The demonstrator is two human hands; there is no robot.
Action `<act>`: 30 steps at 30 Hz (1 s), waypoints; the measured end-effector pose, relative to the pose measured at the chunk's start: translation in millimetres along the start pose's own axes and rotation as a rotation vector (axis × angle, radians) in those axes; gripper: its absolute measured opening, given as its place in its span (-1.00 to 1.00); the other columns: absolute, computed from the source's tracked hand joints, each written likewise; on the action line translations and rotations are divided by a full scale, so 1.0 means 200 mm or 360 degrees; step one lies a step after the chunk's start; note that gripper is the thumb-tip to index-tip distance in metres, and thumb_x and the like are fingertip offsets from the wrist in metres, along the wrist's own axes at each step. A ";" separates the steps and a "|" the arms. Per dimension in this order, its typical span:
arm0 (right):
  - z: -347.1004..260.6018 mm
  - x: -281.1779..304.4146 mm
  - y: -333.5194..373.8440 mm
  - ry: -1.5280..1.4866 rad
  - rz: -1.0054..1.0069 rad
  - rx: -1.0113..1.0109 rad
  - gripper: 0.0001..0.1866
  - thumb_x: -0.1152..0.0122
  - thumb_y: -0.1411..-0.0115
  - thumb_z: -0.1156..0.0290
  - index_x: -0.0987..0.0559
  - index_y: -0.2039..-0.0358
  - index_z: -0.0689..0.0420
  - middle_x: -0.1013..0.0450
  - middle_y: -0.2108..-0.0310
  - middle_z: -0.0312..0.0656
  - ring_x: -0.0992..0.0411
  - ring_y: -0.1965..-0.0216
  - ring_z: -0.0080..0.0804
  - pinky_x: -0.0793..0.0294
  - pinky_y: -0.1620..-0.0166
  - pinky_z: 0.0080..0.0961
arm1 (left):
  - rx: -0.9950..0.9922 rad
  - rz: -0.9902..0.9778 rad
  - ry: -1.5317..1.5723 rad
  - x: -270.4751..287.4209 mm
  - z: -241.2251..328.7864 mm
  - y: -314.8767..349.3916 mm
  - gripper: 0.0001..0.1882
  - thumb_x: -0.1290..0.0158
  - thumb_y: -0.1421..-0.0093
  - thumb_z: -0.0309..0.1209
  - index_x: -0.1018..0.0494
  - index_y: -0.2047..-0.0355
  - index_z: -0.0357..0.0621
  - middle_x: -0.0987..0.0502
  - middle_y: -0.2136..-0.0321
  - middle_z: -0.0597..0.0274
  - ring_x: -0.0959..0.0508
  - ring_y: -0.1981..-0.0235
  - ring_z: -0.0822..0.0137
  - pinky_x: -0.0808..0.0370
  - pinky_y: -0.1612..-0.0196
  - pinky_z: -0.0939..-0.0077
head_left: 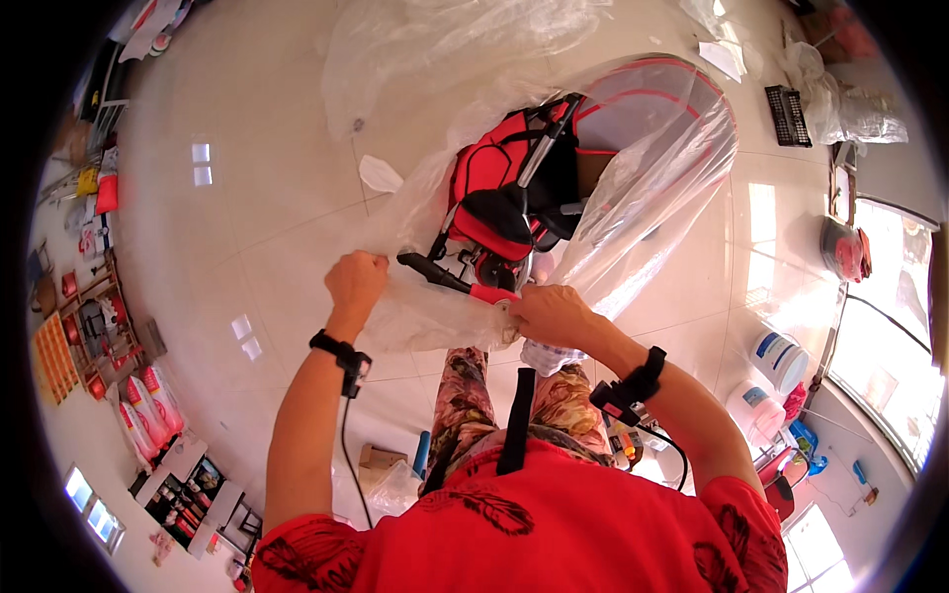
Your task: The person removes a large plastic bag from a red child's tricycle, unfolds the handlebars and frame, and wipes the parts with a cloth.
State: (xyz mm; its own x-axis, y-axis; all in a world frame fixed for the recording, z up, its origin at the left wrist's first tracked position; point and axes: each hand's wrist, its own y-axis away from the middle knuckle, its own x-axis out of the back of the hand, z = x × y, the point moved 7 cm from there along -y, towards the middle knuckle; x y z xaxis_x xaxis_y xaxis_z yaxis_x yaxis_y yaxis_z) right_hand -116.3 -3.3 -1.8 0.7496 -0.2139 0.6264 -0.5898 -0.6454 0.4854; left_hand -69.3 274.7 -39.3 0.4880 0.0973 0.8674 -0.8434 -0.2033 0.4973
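Observation:
A red and black stroller-like ride-on [492,183] stands on the floor in front of me, with a black seat, a silver bar and a red-edged canopy at the far right. A large clear plastic cover [643,217] drapes over its canopy and spreads toward me. My left hand [357,284] is closed in a fist on the near left edge of this cover. My right hand [556,316] is closed on the cover's near edge, beside a red piece next to the black handle [433,271]. The fingertips of both hands are partly hidden.
More crumpled clear plastic [435,49] lies on the tiled floor beyond. A white paper scrap [380,175] rests left of the ride-on. At the far right is a black crate [788,116]; white buckets [780,362] stand to the right. Shelves [188,499] line the left wall.

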 end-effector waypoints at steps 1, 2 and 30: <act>-0.04 0.04 0.01 -0.0011 0.0085 0.0065 -0.82 -0.11 -0.03 0.32 -0.58 0.53 0.15 -0.46 0.39 -0.06 -0.51 0.40 -0.08 -0.49 0.36 -0.20 | -0.0032 0.0032 -0.0062 0.10 0.01 0.01 -0.63 -0.03 -0.10 -0.13 -0.57 0.50 -0.23 -0.57 0.52 -0.09 -0.59 0.45 -0.04 -0.50 0.41 0.16; -0.07 0.06 0.01 -0.0022 0.0171 0.0128 -0.82 -0.10 -0.03 0.32 -0.57 0.53 0.15 -0.45 0.38 -0.07 -0.50 0.43 -0.09 -0.49 0.37 -0.21 | -0.0066 0.0064 -0.0123 0.16 0.02 0.00 -0.62 -0.02 -0.11 -0.13 -0.56 0.53 -0.23 -0.57 0.52 -0.08 -0.59 0.46 -0.03 -0.50 0.43 0.16; 1.49 -0.54 0.97 -0.1202 0.0425 -0.1823 0.03 -0.32 0.02 0.29 0.14 -0.30 0.27 -0.38 -0.02 0.06 -0.41 0.04 -0.07 -0.41 -0.01 -0.33 | 0.1051 -0.0743 0.1924 -0.90 0.00 0.31 -0.24 0.01 -0.24 -0.23 0.19 -0.32 0.20 -0.47 0.33 0.10 -0.57 0.61 0.23 -0.52 0.61 0.35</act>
State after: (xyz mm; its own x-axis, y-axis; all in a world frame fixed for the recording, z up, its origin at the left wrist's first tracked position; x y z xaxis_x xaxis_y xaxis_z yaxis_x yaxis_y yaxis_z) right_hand -222.8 -323.9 -157.1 0.3396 -0.8092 0.4794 -0.3784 0.3491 0.8573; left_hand -209.5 244.0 -164.9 -0.0814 0.9557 0.2828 -0.2462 -0.2943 0.9235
